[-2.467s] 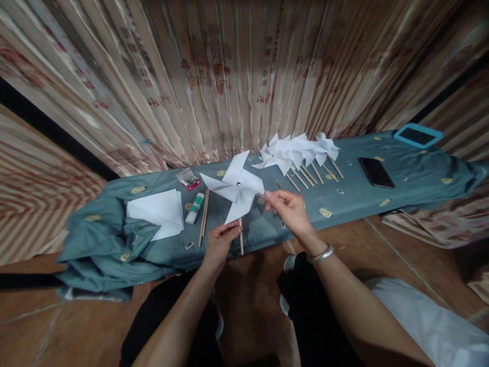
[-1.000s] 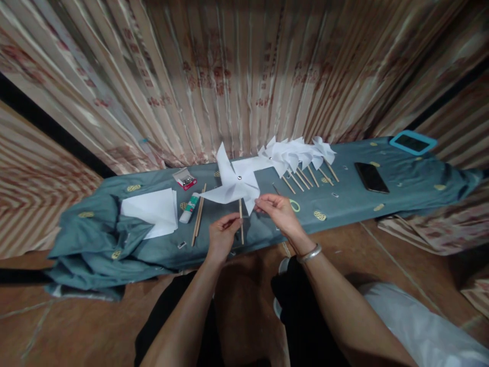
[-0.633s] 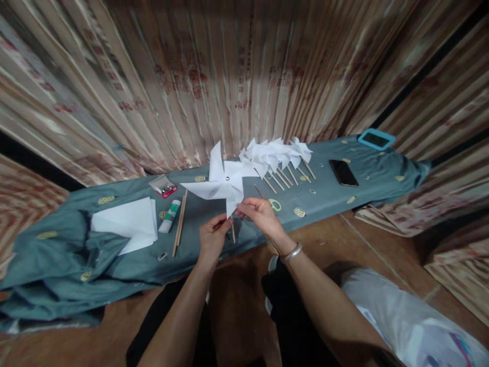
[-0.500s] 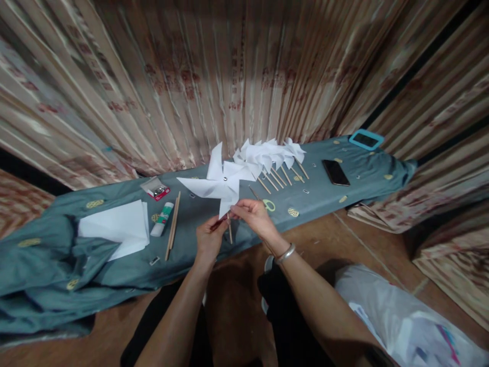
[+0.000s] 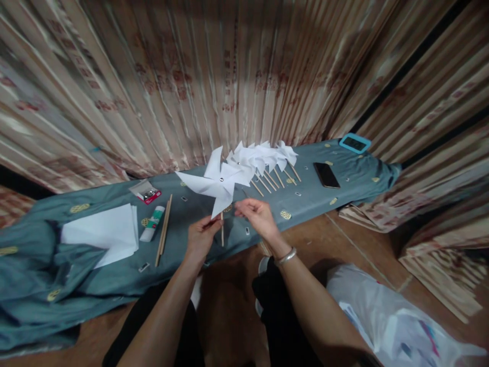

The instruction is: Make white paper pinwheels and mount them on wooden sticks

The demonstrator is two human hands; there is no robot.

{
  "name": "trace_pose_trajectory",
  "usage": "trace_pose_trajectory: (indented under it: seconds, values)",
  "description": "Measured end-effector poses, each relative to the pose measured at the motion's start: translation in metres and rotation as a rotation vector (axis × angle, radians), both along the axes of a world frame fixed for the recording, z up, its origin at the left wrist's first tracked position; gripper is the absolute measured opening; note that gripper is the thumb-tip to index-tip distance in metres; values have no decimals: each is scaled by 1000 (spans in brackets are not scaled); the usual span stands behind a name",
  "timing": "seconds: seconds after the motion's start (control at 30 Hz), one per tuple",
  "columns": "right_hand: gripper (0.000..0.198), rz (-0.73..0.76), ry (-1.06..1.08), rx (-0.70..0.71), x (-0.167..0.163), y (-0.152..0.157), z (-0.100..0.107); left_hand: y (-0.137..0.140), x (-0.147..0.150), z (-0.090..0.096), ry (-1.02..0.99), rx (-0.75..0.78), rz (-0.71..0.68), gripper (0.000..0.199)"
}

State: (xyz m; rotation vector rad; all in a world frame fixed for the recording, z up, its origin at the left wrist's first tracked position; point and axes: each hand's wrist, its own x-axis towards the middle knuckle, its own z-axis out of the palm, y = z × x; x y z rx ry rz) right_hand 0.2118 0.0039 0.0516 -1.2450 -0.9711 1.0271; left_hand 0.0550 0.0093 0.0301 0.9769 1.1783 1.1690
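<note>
A white paper pinwheel (image 5: 222, 186) on a thin wooden stick, with a shiny pin head at its centre, is held up above the cloth. My left hand (image 5: 201, 235) pinches it low down, where the lowest blade meets the stick. Just right of the stick, my right hand (image 5: 258, 216) is apart from the pinwheel, fingers curled together; whatever they hold, if anything, is hidden. Behind the held one, several finished pinwheels (image 5: 263, 157) lie overlapping in a row, sticks toward me. The scissors are mostly covered by my right hand.
On the grey-green cloth (image 5: 191, 214) at left lie white paper sheets (image 5: 103, 229), a glue stick (image 5: 153, 223), wooden sticks (image 5: 163, 232) and a small box of pins (image 5: 145, 191). A phone (image 5: 326, 175) and a blue-framed device (image 5: 355, 143) lie right. A plastic bag (image 5: 374, 300) stands on the floor.
My right hand has come away from the pinwheel's stick and now sits a little to its right. My left hand still holds the pinwheel. The view has shifted slightly right.
</note>
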Motion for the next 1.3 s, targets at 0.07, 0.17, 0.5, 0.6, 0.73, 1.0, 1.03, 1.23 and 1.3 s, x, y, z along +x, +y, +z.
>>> trace_pose_trajectory:
  seconds: [0.07,0.17,0.5,0.6,0.73,1.0,1.03,1.23,1.3]
  values:
    - [28,-62,0,12,13,2,0,2,-4,0,9,-14,-49,35]
    - [28,-165,-2,35,33,6,-2,5,-13,-1,29,-47,-114,35]
    - [36,-246,-218,151,51,3,-1,-11,-25,-3,97,-89,-255,27]
    - [37,-175,-236,148,46,-1,1,-17,-27,-3,124,-82,-252,27]
    - [37,-159,-187,134,42,-5,6,-19,-31,-2,161,-63,-229,29]
    - [31,-101,-120,88,37,-6,7,-20,-35,1,170,-56,-197,27]
    - [31,-99,-120,79,36,-6,6,-21,-35,2,166,-58,-195,26]
    - [29,-92,-88,61,32,-5,4,-22,-32,3,136,-57,-203,23]
    - [29,-85,-83,54,31,-6,4,-23,-30,3,128,-60,-199,21]
